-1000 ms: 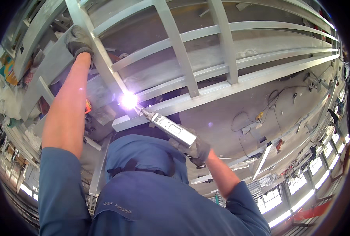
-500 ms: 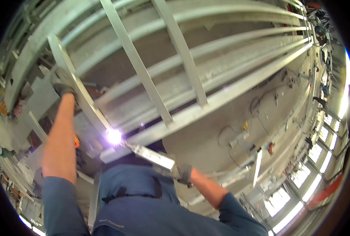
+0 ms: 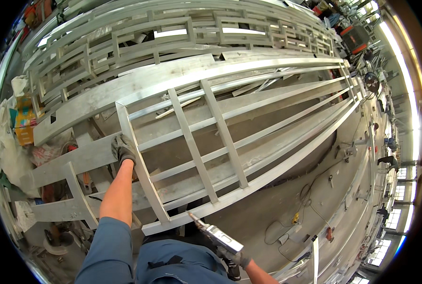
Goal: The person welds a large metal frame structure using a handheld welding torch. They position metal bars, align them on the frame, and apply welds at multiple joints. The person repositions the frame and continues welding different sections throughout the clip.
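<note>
A long metal frame [image 3: 251, 186] of pale square tubes with crossbars lies in front of me, running away to the right. My left hand [image 3: 123, 147], in a grey glove, grips the end bar [image 3: 140, 168] of this frame about midway along. In my right hand [image 3: 239, 260], also gloved, is a welding gun [image 3: 221, 238] with a silver body and a copper-coloured nozzle. The fingers are partly hidden behind the gun's body. Its tip points at the near rail, close to the corner where the end bar meets it, and shows no arc.
More welded frames [image 3: 154, 31] are stacked beyond. At left, white plastic sheeting [image 3: 9, 142] lies beside a yellow package [image 3: 25, 120]. Cables [image 3: 307, 191] and tools are strewn on the floor at right, near an upright pale tube [image 3: 315, 260]. A round container [image 3: 59, 244] stands lower left.
The bright welding arc at the frame corner has gone out. The gun has come away from the corner, toward the lower right. My view has shifted; my left hand stays on the end bar.
</note>
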Motion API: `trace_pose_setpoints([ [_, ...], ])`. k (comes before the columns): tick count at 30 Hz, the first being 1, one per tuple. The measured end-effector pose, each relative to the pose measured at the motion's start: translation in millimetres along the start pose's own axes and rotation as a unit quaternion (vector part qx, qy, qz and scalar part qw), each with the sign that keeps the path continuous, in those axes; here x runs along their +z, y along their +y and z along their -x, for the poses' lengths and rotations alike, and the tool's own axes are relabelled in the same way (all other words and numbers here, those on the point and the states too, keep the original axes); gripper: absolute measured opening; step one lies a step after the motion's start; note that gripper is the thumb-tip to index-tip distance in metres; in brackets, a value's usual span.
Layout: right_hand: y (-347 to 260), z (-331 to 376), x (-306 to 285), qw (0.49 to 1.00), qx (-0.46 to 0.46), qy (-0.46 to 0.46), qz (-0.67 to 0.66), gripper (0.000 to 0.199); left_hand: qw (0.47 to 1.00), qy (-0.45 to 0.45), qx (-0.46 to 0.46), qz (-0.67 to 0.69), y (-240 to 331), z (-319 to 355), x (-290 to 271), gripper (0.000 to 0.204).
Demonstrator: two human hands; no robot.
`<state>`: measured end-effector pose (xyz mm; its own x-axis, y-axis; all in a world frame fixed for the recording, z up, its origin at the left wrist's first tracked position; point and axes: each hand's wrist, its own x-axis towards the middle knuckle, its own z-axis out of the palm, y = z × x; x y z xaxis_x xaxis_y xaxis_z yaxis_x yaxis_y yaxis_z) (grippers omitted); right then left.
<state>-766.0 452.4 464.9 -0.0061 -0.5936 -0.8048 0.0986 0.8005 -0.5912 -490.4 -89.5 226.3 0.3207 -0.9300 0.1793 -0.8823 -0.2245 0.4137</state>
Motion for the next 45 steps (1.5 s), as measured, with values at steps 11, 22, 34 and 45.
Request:
trace_pose_setpoints([
  [11, -39.6, 46.3, -73.2, 0.974, -0.087, 0.197, -0.069, 0.039, 0.974, -0.199, -0.028, 0.102, -25.6, -2.5, -77.2, 0.063],
  [22, -21.6, 25.6, -259.8, 0.975, -0.157, 0.139, -0.076, 0.036, 0.825, -0.057, -0.257, 0.500, -63.9, 244.4, -133.8, 0.039],
  [34, -10.8, 61.7, -401.7, 0.928, -0.112, 0.297, -0.193, 0.037, 0.943, -0.273, 0.123, 0.148, 319.5, 338.6, -91.6, 0.051],
  [45, -10.5, 63.3, -479.8, 0.923, -0.081, 0.368, -0.077, 0.043, 0.926, -0.135, 0.340, 0.087, 458.1, 334.9, 35.9, 0.034],
])
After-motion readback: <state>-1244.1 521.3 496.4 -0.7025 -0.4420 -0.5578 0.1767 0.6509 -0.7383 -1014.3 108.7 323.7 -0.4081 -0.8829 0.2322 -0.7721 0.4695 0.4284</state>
